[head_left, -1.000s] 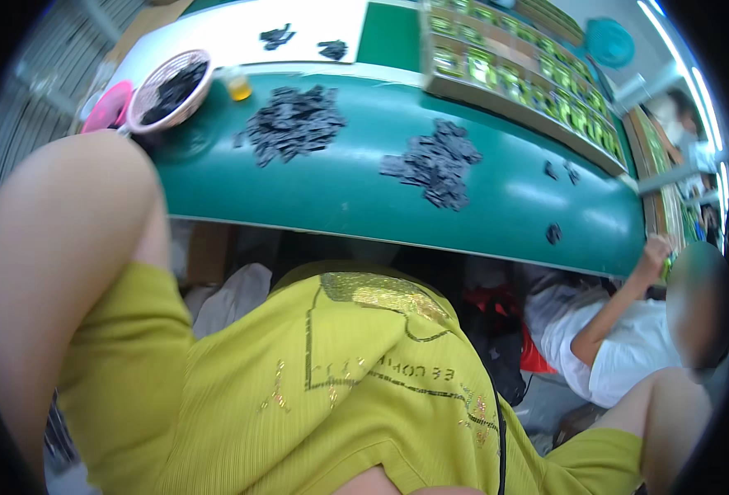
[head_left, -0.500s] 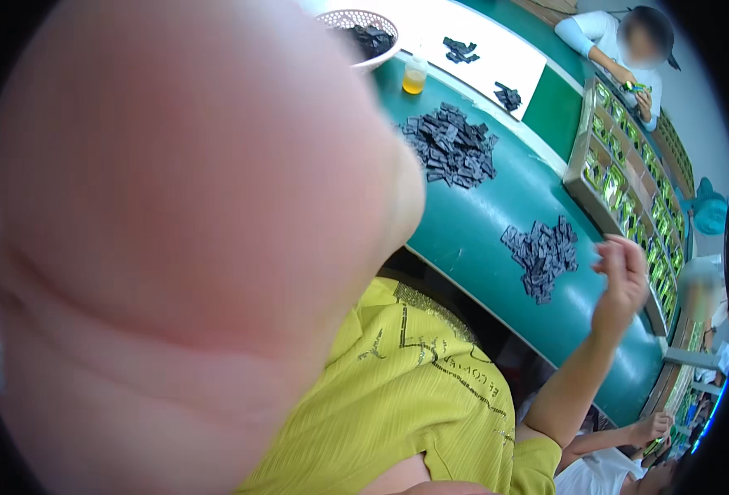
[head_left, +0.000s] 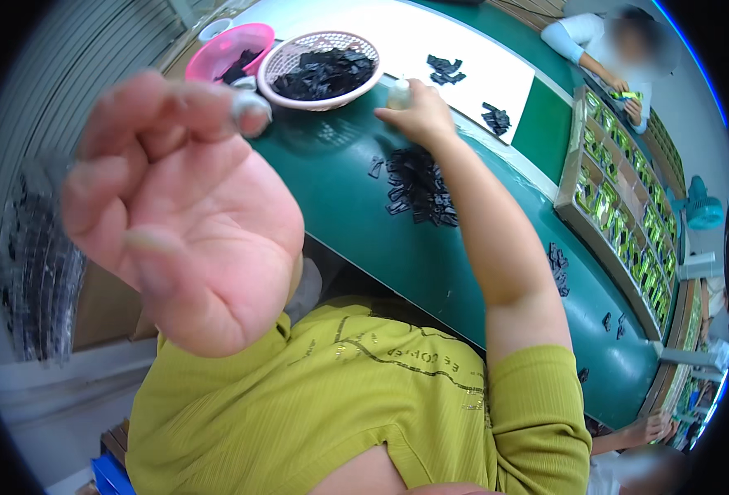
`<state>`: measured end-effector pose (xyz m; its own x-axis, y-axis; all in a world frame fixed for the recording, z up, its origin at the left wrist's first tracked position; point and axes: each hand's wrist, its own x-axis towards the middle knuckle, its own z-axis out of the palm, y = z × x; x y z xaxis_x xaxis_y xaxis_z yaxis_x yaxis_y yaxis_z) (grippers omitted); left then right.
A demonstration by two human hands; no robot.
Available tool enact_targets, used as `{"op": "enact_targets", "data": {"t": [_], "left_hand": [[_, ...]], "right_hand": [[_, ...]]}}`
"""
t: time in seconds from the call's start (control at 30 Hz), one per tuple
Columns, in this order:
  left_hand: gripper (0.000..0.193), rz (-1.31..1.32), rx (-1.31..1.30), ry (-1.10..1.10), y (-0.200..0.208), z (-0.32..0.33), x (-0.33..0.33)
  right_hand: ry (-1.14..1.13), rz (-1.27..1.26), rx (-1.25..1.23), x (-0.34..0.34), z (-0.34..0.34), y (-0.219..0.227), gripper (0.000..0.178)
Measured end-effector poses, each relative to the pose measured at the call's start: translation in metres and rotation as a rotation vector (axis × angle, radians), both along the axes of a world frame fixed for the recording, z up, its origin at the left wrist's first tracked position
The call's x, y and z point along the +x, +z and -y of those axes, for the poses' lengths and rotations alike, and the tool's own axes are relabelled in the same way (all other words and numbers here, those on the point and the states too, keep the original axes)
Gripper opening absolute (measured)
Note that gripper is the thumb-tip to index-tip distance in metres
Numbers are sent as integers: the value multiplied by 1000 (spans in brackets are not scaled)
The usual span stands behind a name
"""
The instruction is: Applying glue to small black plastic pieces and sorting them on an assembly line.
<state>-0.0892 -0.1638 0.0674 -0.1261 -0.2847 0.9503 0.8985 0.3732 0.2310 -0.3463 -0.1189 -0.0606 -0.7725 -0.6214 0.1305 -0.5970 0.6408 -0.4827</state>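
My left hand (head_left: 195, 206) is raised close in front of me, palm showing, its fingers loosely curled and apart with nothing between them. A white wrapping (head_left: 251, 106) covers one of its fingertips. My right hand (head_left: 426, 115) reaches across the green table and has its fingers around a small clear bottle (head_left: 398, 92); the bottle's lower part is hidden. Just nearer than that hand lies a heap of flat black pieces (head_left: 418, 186), partly covered by my forearm. More black pieces (head_left: 558, 268) show beyond the forearm.
A pale woven basket (head_left: 270, 70) of black pieces stands beside a pink bowl (head_left: 204, 62). Two small black clusters (head_left: 444, 69) (head_left: 496, 120) lie on a white board (head_left: 397, 29). A divided tray (head_left: 575, 210) of green-yellow items borders the table's right. A co-worker (head_left: 583, 37) sits beyond.
My left hand has drawn back from the view it mostly filled. My right hand has moved from the right-hand pile to the bottle. A few stray black pieces now show at the right.
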Motion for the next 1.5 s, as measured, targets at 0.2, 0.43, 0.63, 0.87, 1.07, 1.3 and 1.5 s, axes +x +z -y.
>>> {"op": "enact_targets", "data": {"t": [0.2, 0.43, 0.63, 0.87, 1.07, 1.3, 1.5], "left_hand": [[27, 177, -55, -56, -34, -5, -31], [22, 1004, -171, -228, -100, -57, -69], [70, 972, -889, -114, -140, -144, -113], [80, 893, -1222, 79, -170, -211, -151], [47, 674, -1041, -176, -139, -242, -155], [27, 991, -1479, -383, -117, -276, -183], [25, 1101, -1518, -465, -113, -280, -193]], "right_hand": [[52, 60, -359, -8, -22, 3, 45], [7, 366, -699, 19, -243, 55, 40], [-507, 217, -658, 86, -376, 32, 44], [-584, 402, -1064, 145, -428, -13, 37], [-585, 485, -1265, 162, -450, -30, 36], [-526, 498, -1365, 166, -460, -38, 33], [-506, 545, -1625, 167, -462, -44, 36]]}}
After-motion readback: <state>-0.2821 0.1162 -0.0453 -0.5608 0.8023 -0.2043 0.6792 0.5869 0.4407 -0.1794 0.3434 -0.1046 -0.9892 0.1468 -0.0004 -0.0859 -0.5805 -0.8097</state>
